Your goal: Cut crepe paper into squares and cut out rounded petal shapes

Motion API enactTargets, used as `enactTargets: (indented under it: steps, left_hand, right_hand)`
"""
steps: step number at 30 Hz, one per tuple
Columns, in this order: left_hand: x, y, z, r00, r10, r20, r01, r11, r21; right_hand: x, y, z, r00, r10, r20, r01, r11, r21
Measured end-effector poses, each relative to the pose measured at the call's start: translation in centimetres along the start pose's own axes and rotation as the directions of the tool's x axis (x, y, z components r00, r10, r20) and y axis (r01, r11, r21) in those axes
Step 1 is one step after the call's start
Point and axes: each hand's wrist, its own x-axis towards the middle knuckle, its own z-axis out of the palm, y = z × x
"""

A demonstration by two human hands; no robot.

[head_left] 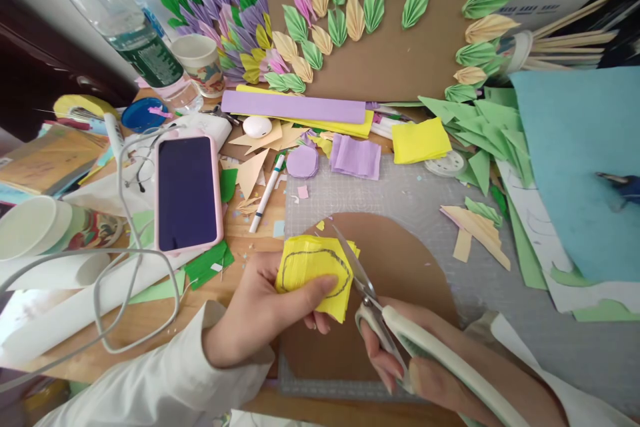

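Observation:
My left hand [260, 303] pinches a stack of yellow paper squares [313, 267] with a pencilled oval outline on top, thumb pressed on its lower edge. My right hand [415, 363] grips pale green-handled scissors [380, 310]; their blades reach up along the right edge of the yellow stack. Both hands hover over a brown cardboard semicircle [400, 260] lying on a grey cutting mat [400, 193].
A phone in a pink case [187, 192], a white cable [125, 240], paper cups [35, 227], a pen [267, 193] and a water bottle [125, 27] crowd the left. Purple [355, 157], yellow [420, 140], green [480, 127] and blue paper [575, 160] lie behind, below a cardboard board with folded paper leaves [380, 47].

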Motion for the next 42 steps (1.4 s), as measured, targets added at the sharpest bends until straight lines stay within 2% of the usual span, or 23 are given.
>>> enactTargets:
  steps: [3,8,11,19,24,35,42]
  left_hand:
    - [0.0,0.1,0.2,1.000,0.020,0.002,-0.020,1.000,0.012]
    - [0.0,0.3,0.4,1.000,0.026,-0.012,-0.026,0.999,0.046]
    - [0.1,0.5,0.4,1.000,0.021,-0.014,-0.020,0.998,0.053]
    - [0.1,0.2,-0.1,1.000,-0.013,-0.010,0.012,1.000,-0.019]
    - [0.1,0.2,-0.3,1.000,-0.022,0.010,0.022,0.998,-0.051]
    - [0.3,0.1,-0.2,0.998,-0.055,-0.040,0.050,0.993,-0.110]
    - [0.4,-0.1,-0.1,0.997,-0.009,-0.081,-0.005,0.985,-0.171]
  right_hand:
    - [-0.1,0.2,-0.1,0.999,-0.041,0.017,0.041,0.999,0.015]
    - [-0.7,-2.9,0.2,1.000,0.024,-0.006,-0.024,0.995,-0.100]
    - [-0.5,-4.1,0.5,1.000,0.023,-0.016,-0.023,0.999,-0.026]
    - [0.0,-2.4,0.2,0.999,-0.053,-0.013,0.054,0.996,0.069]
    - [0.0,-2.5,0.1,0.995,-0.102,-0.003,0.102,0.988,0.114]
    - [0.1,-2.4,0.4,0.997,-0.073,0.004,0.072,0.991,0.110]
    - [0.2,-2.6,0.5,0.999,-0.027,-0.029,0.029,0.996,0.080]
